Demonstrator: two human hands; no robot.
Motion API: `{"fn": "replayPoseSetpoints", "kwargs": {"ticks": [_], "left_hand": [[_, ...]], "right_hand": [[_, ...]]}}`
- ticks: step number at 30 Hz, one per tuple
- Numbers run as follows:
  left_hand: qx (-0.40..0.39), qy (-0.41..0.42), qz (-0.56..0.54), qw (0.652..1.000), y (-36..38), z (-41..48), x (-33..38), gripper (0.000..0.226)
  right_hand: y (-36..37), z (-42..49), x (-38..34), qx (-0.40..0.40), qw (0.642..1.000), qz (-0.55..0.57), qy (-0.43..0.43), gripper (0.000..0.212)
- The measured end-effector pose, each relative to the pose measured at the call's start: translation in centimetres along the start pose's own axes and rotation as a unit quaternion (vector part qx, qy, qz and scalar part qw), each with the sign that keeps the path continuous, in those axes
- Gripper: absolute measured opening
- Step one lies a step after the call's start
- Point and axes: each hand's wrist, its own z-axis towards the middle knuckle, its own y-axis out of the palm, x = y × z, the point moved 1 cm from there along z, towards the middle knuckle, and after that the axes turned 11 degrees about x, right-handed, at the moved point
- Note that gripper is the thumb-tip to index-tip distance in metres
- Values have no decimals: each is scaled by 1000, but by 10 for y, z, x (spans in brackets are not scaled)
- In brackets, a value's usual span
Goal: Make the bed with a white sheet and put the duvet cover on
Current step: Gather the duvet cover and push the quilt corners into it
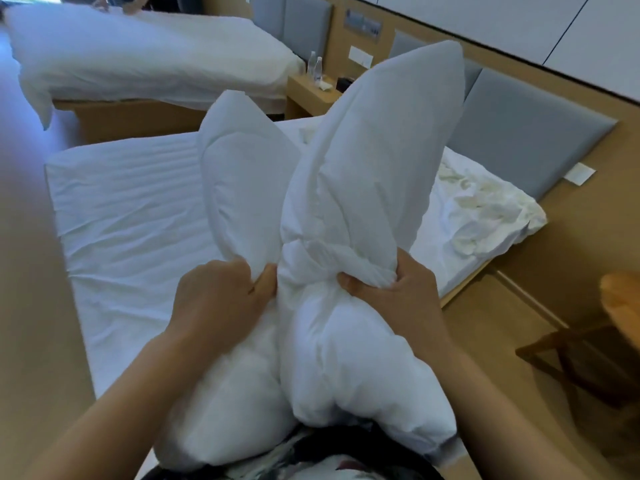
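Note:
A thick white duvet (349,188) is bunched upright in front of me, its folds rising over the bed. My left hand (221,299) grips a fold on its left side. My right hand (391,289) clutches a gathered wad of the same fabric on the right. Its lower part bulges against my body. Behind it the bed carries a smooth white sheet (138,216) across the mattress. A crumpled heap of white cloth (481,209) lies at the bed's head end on the right.
A second bed (138,60) with white bedding stands at the far left, a person's hands at its far edge. A wooden nightstand (308,95) with two water bottles sits between the beds. Grey padded headboard (526,133) runs along the wall. A dark wooden rack (588,362) stands at right.

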Motion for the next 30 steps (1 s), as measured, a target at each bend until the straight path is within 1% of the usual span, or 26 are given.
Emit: {"fn": "replayPoseSetpoints", "kwargs": {"ticks": [4, 8, 12, 13, 14, 16, 17, 18, 19, 20, 21, 22, 23, 24, 26, 28, 30], "left_hand": [[38, -27, 12, 999, 14, 41, -2, 52], [87, -78, 25, 993, 30, 72, -5, 51], [134, -146, 53, 979, 45, 92, -10, 54], [148, -146, 69, 976, 50, 97, -10, 55], [162, -130, 93, 974, 58, 102, -10, 58], [220, -90, 148, 960, 75, 113, -17, 58], [221, -103, 156, 957, 88, 117, -22, 56], [176, -148, 144, 963, 104, 119, -31, 54], [106, -218, 135, 961, 120, 118, -39, 51], [29, -287, 128, 949, 137, 112, -49, 49], [-20, -332, 128, 934, 153, 104, -58, 48], [-45, -361, 126, 923, 163, 96, -64, 48], [-50, -381, 116, 916, 170, 90, -68, 48], [-45, -388, 113, 914, 172, 87, -70, 47], [-35, -385, 125, 914, 172, 88, -73, 47], [-32, -395, 119, 910, 167, 97, -72, 47], [-40, -422, 95, 901, 166, 111, -67, 47]], "right_hand": [[22, 58, 3, -15, 998, 9, -57, 30], [50, 115, 5, -78, 991, 26, -106, 30], [80, 164, 3, -151, 973, 48, -170, 30], [87, 176, 3, -166, 968, 52, -183, 31], [95, 188, 4, -176, 963, 53, -197, 32], [118, 215, 16, -194, 956, 43, -217, 34], [133, 227, 26, -212, 952, 29, -218, 35], [149, 237, 41, -239, 947, 0, -213, 36], [166, 244, 57, -276, 938, -48, -204, 40], [183, 248, 74, -317, 922, -109, -196, 46], [196, 249, 90, -349, 902, -167, -192, 52], [206, 248, 104, -368, 886, -206, -191, 56], [214, 247, 113, -374, 881, -219, -190, 58], [219, 247, 117, -372, 883, -218, -188, 59], [223, 249, 114, -360, 889, -210, -188, 60], [225, 252, 106, -359, 889, -201, -200, 58], [226, 258, 95, -358, 889, -190, -214, 53]]}}
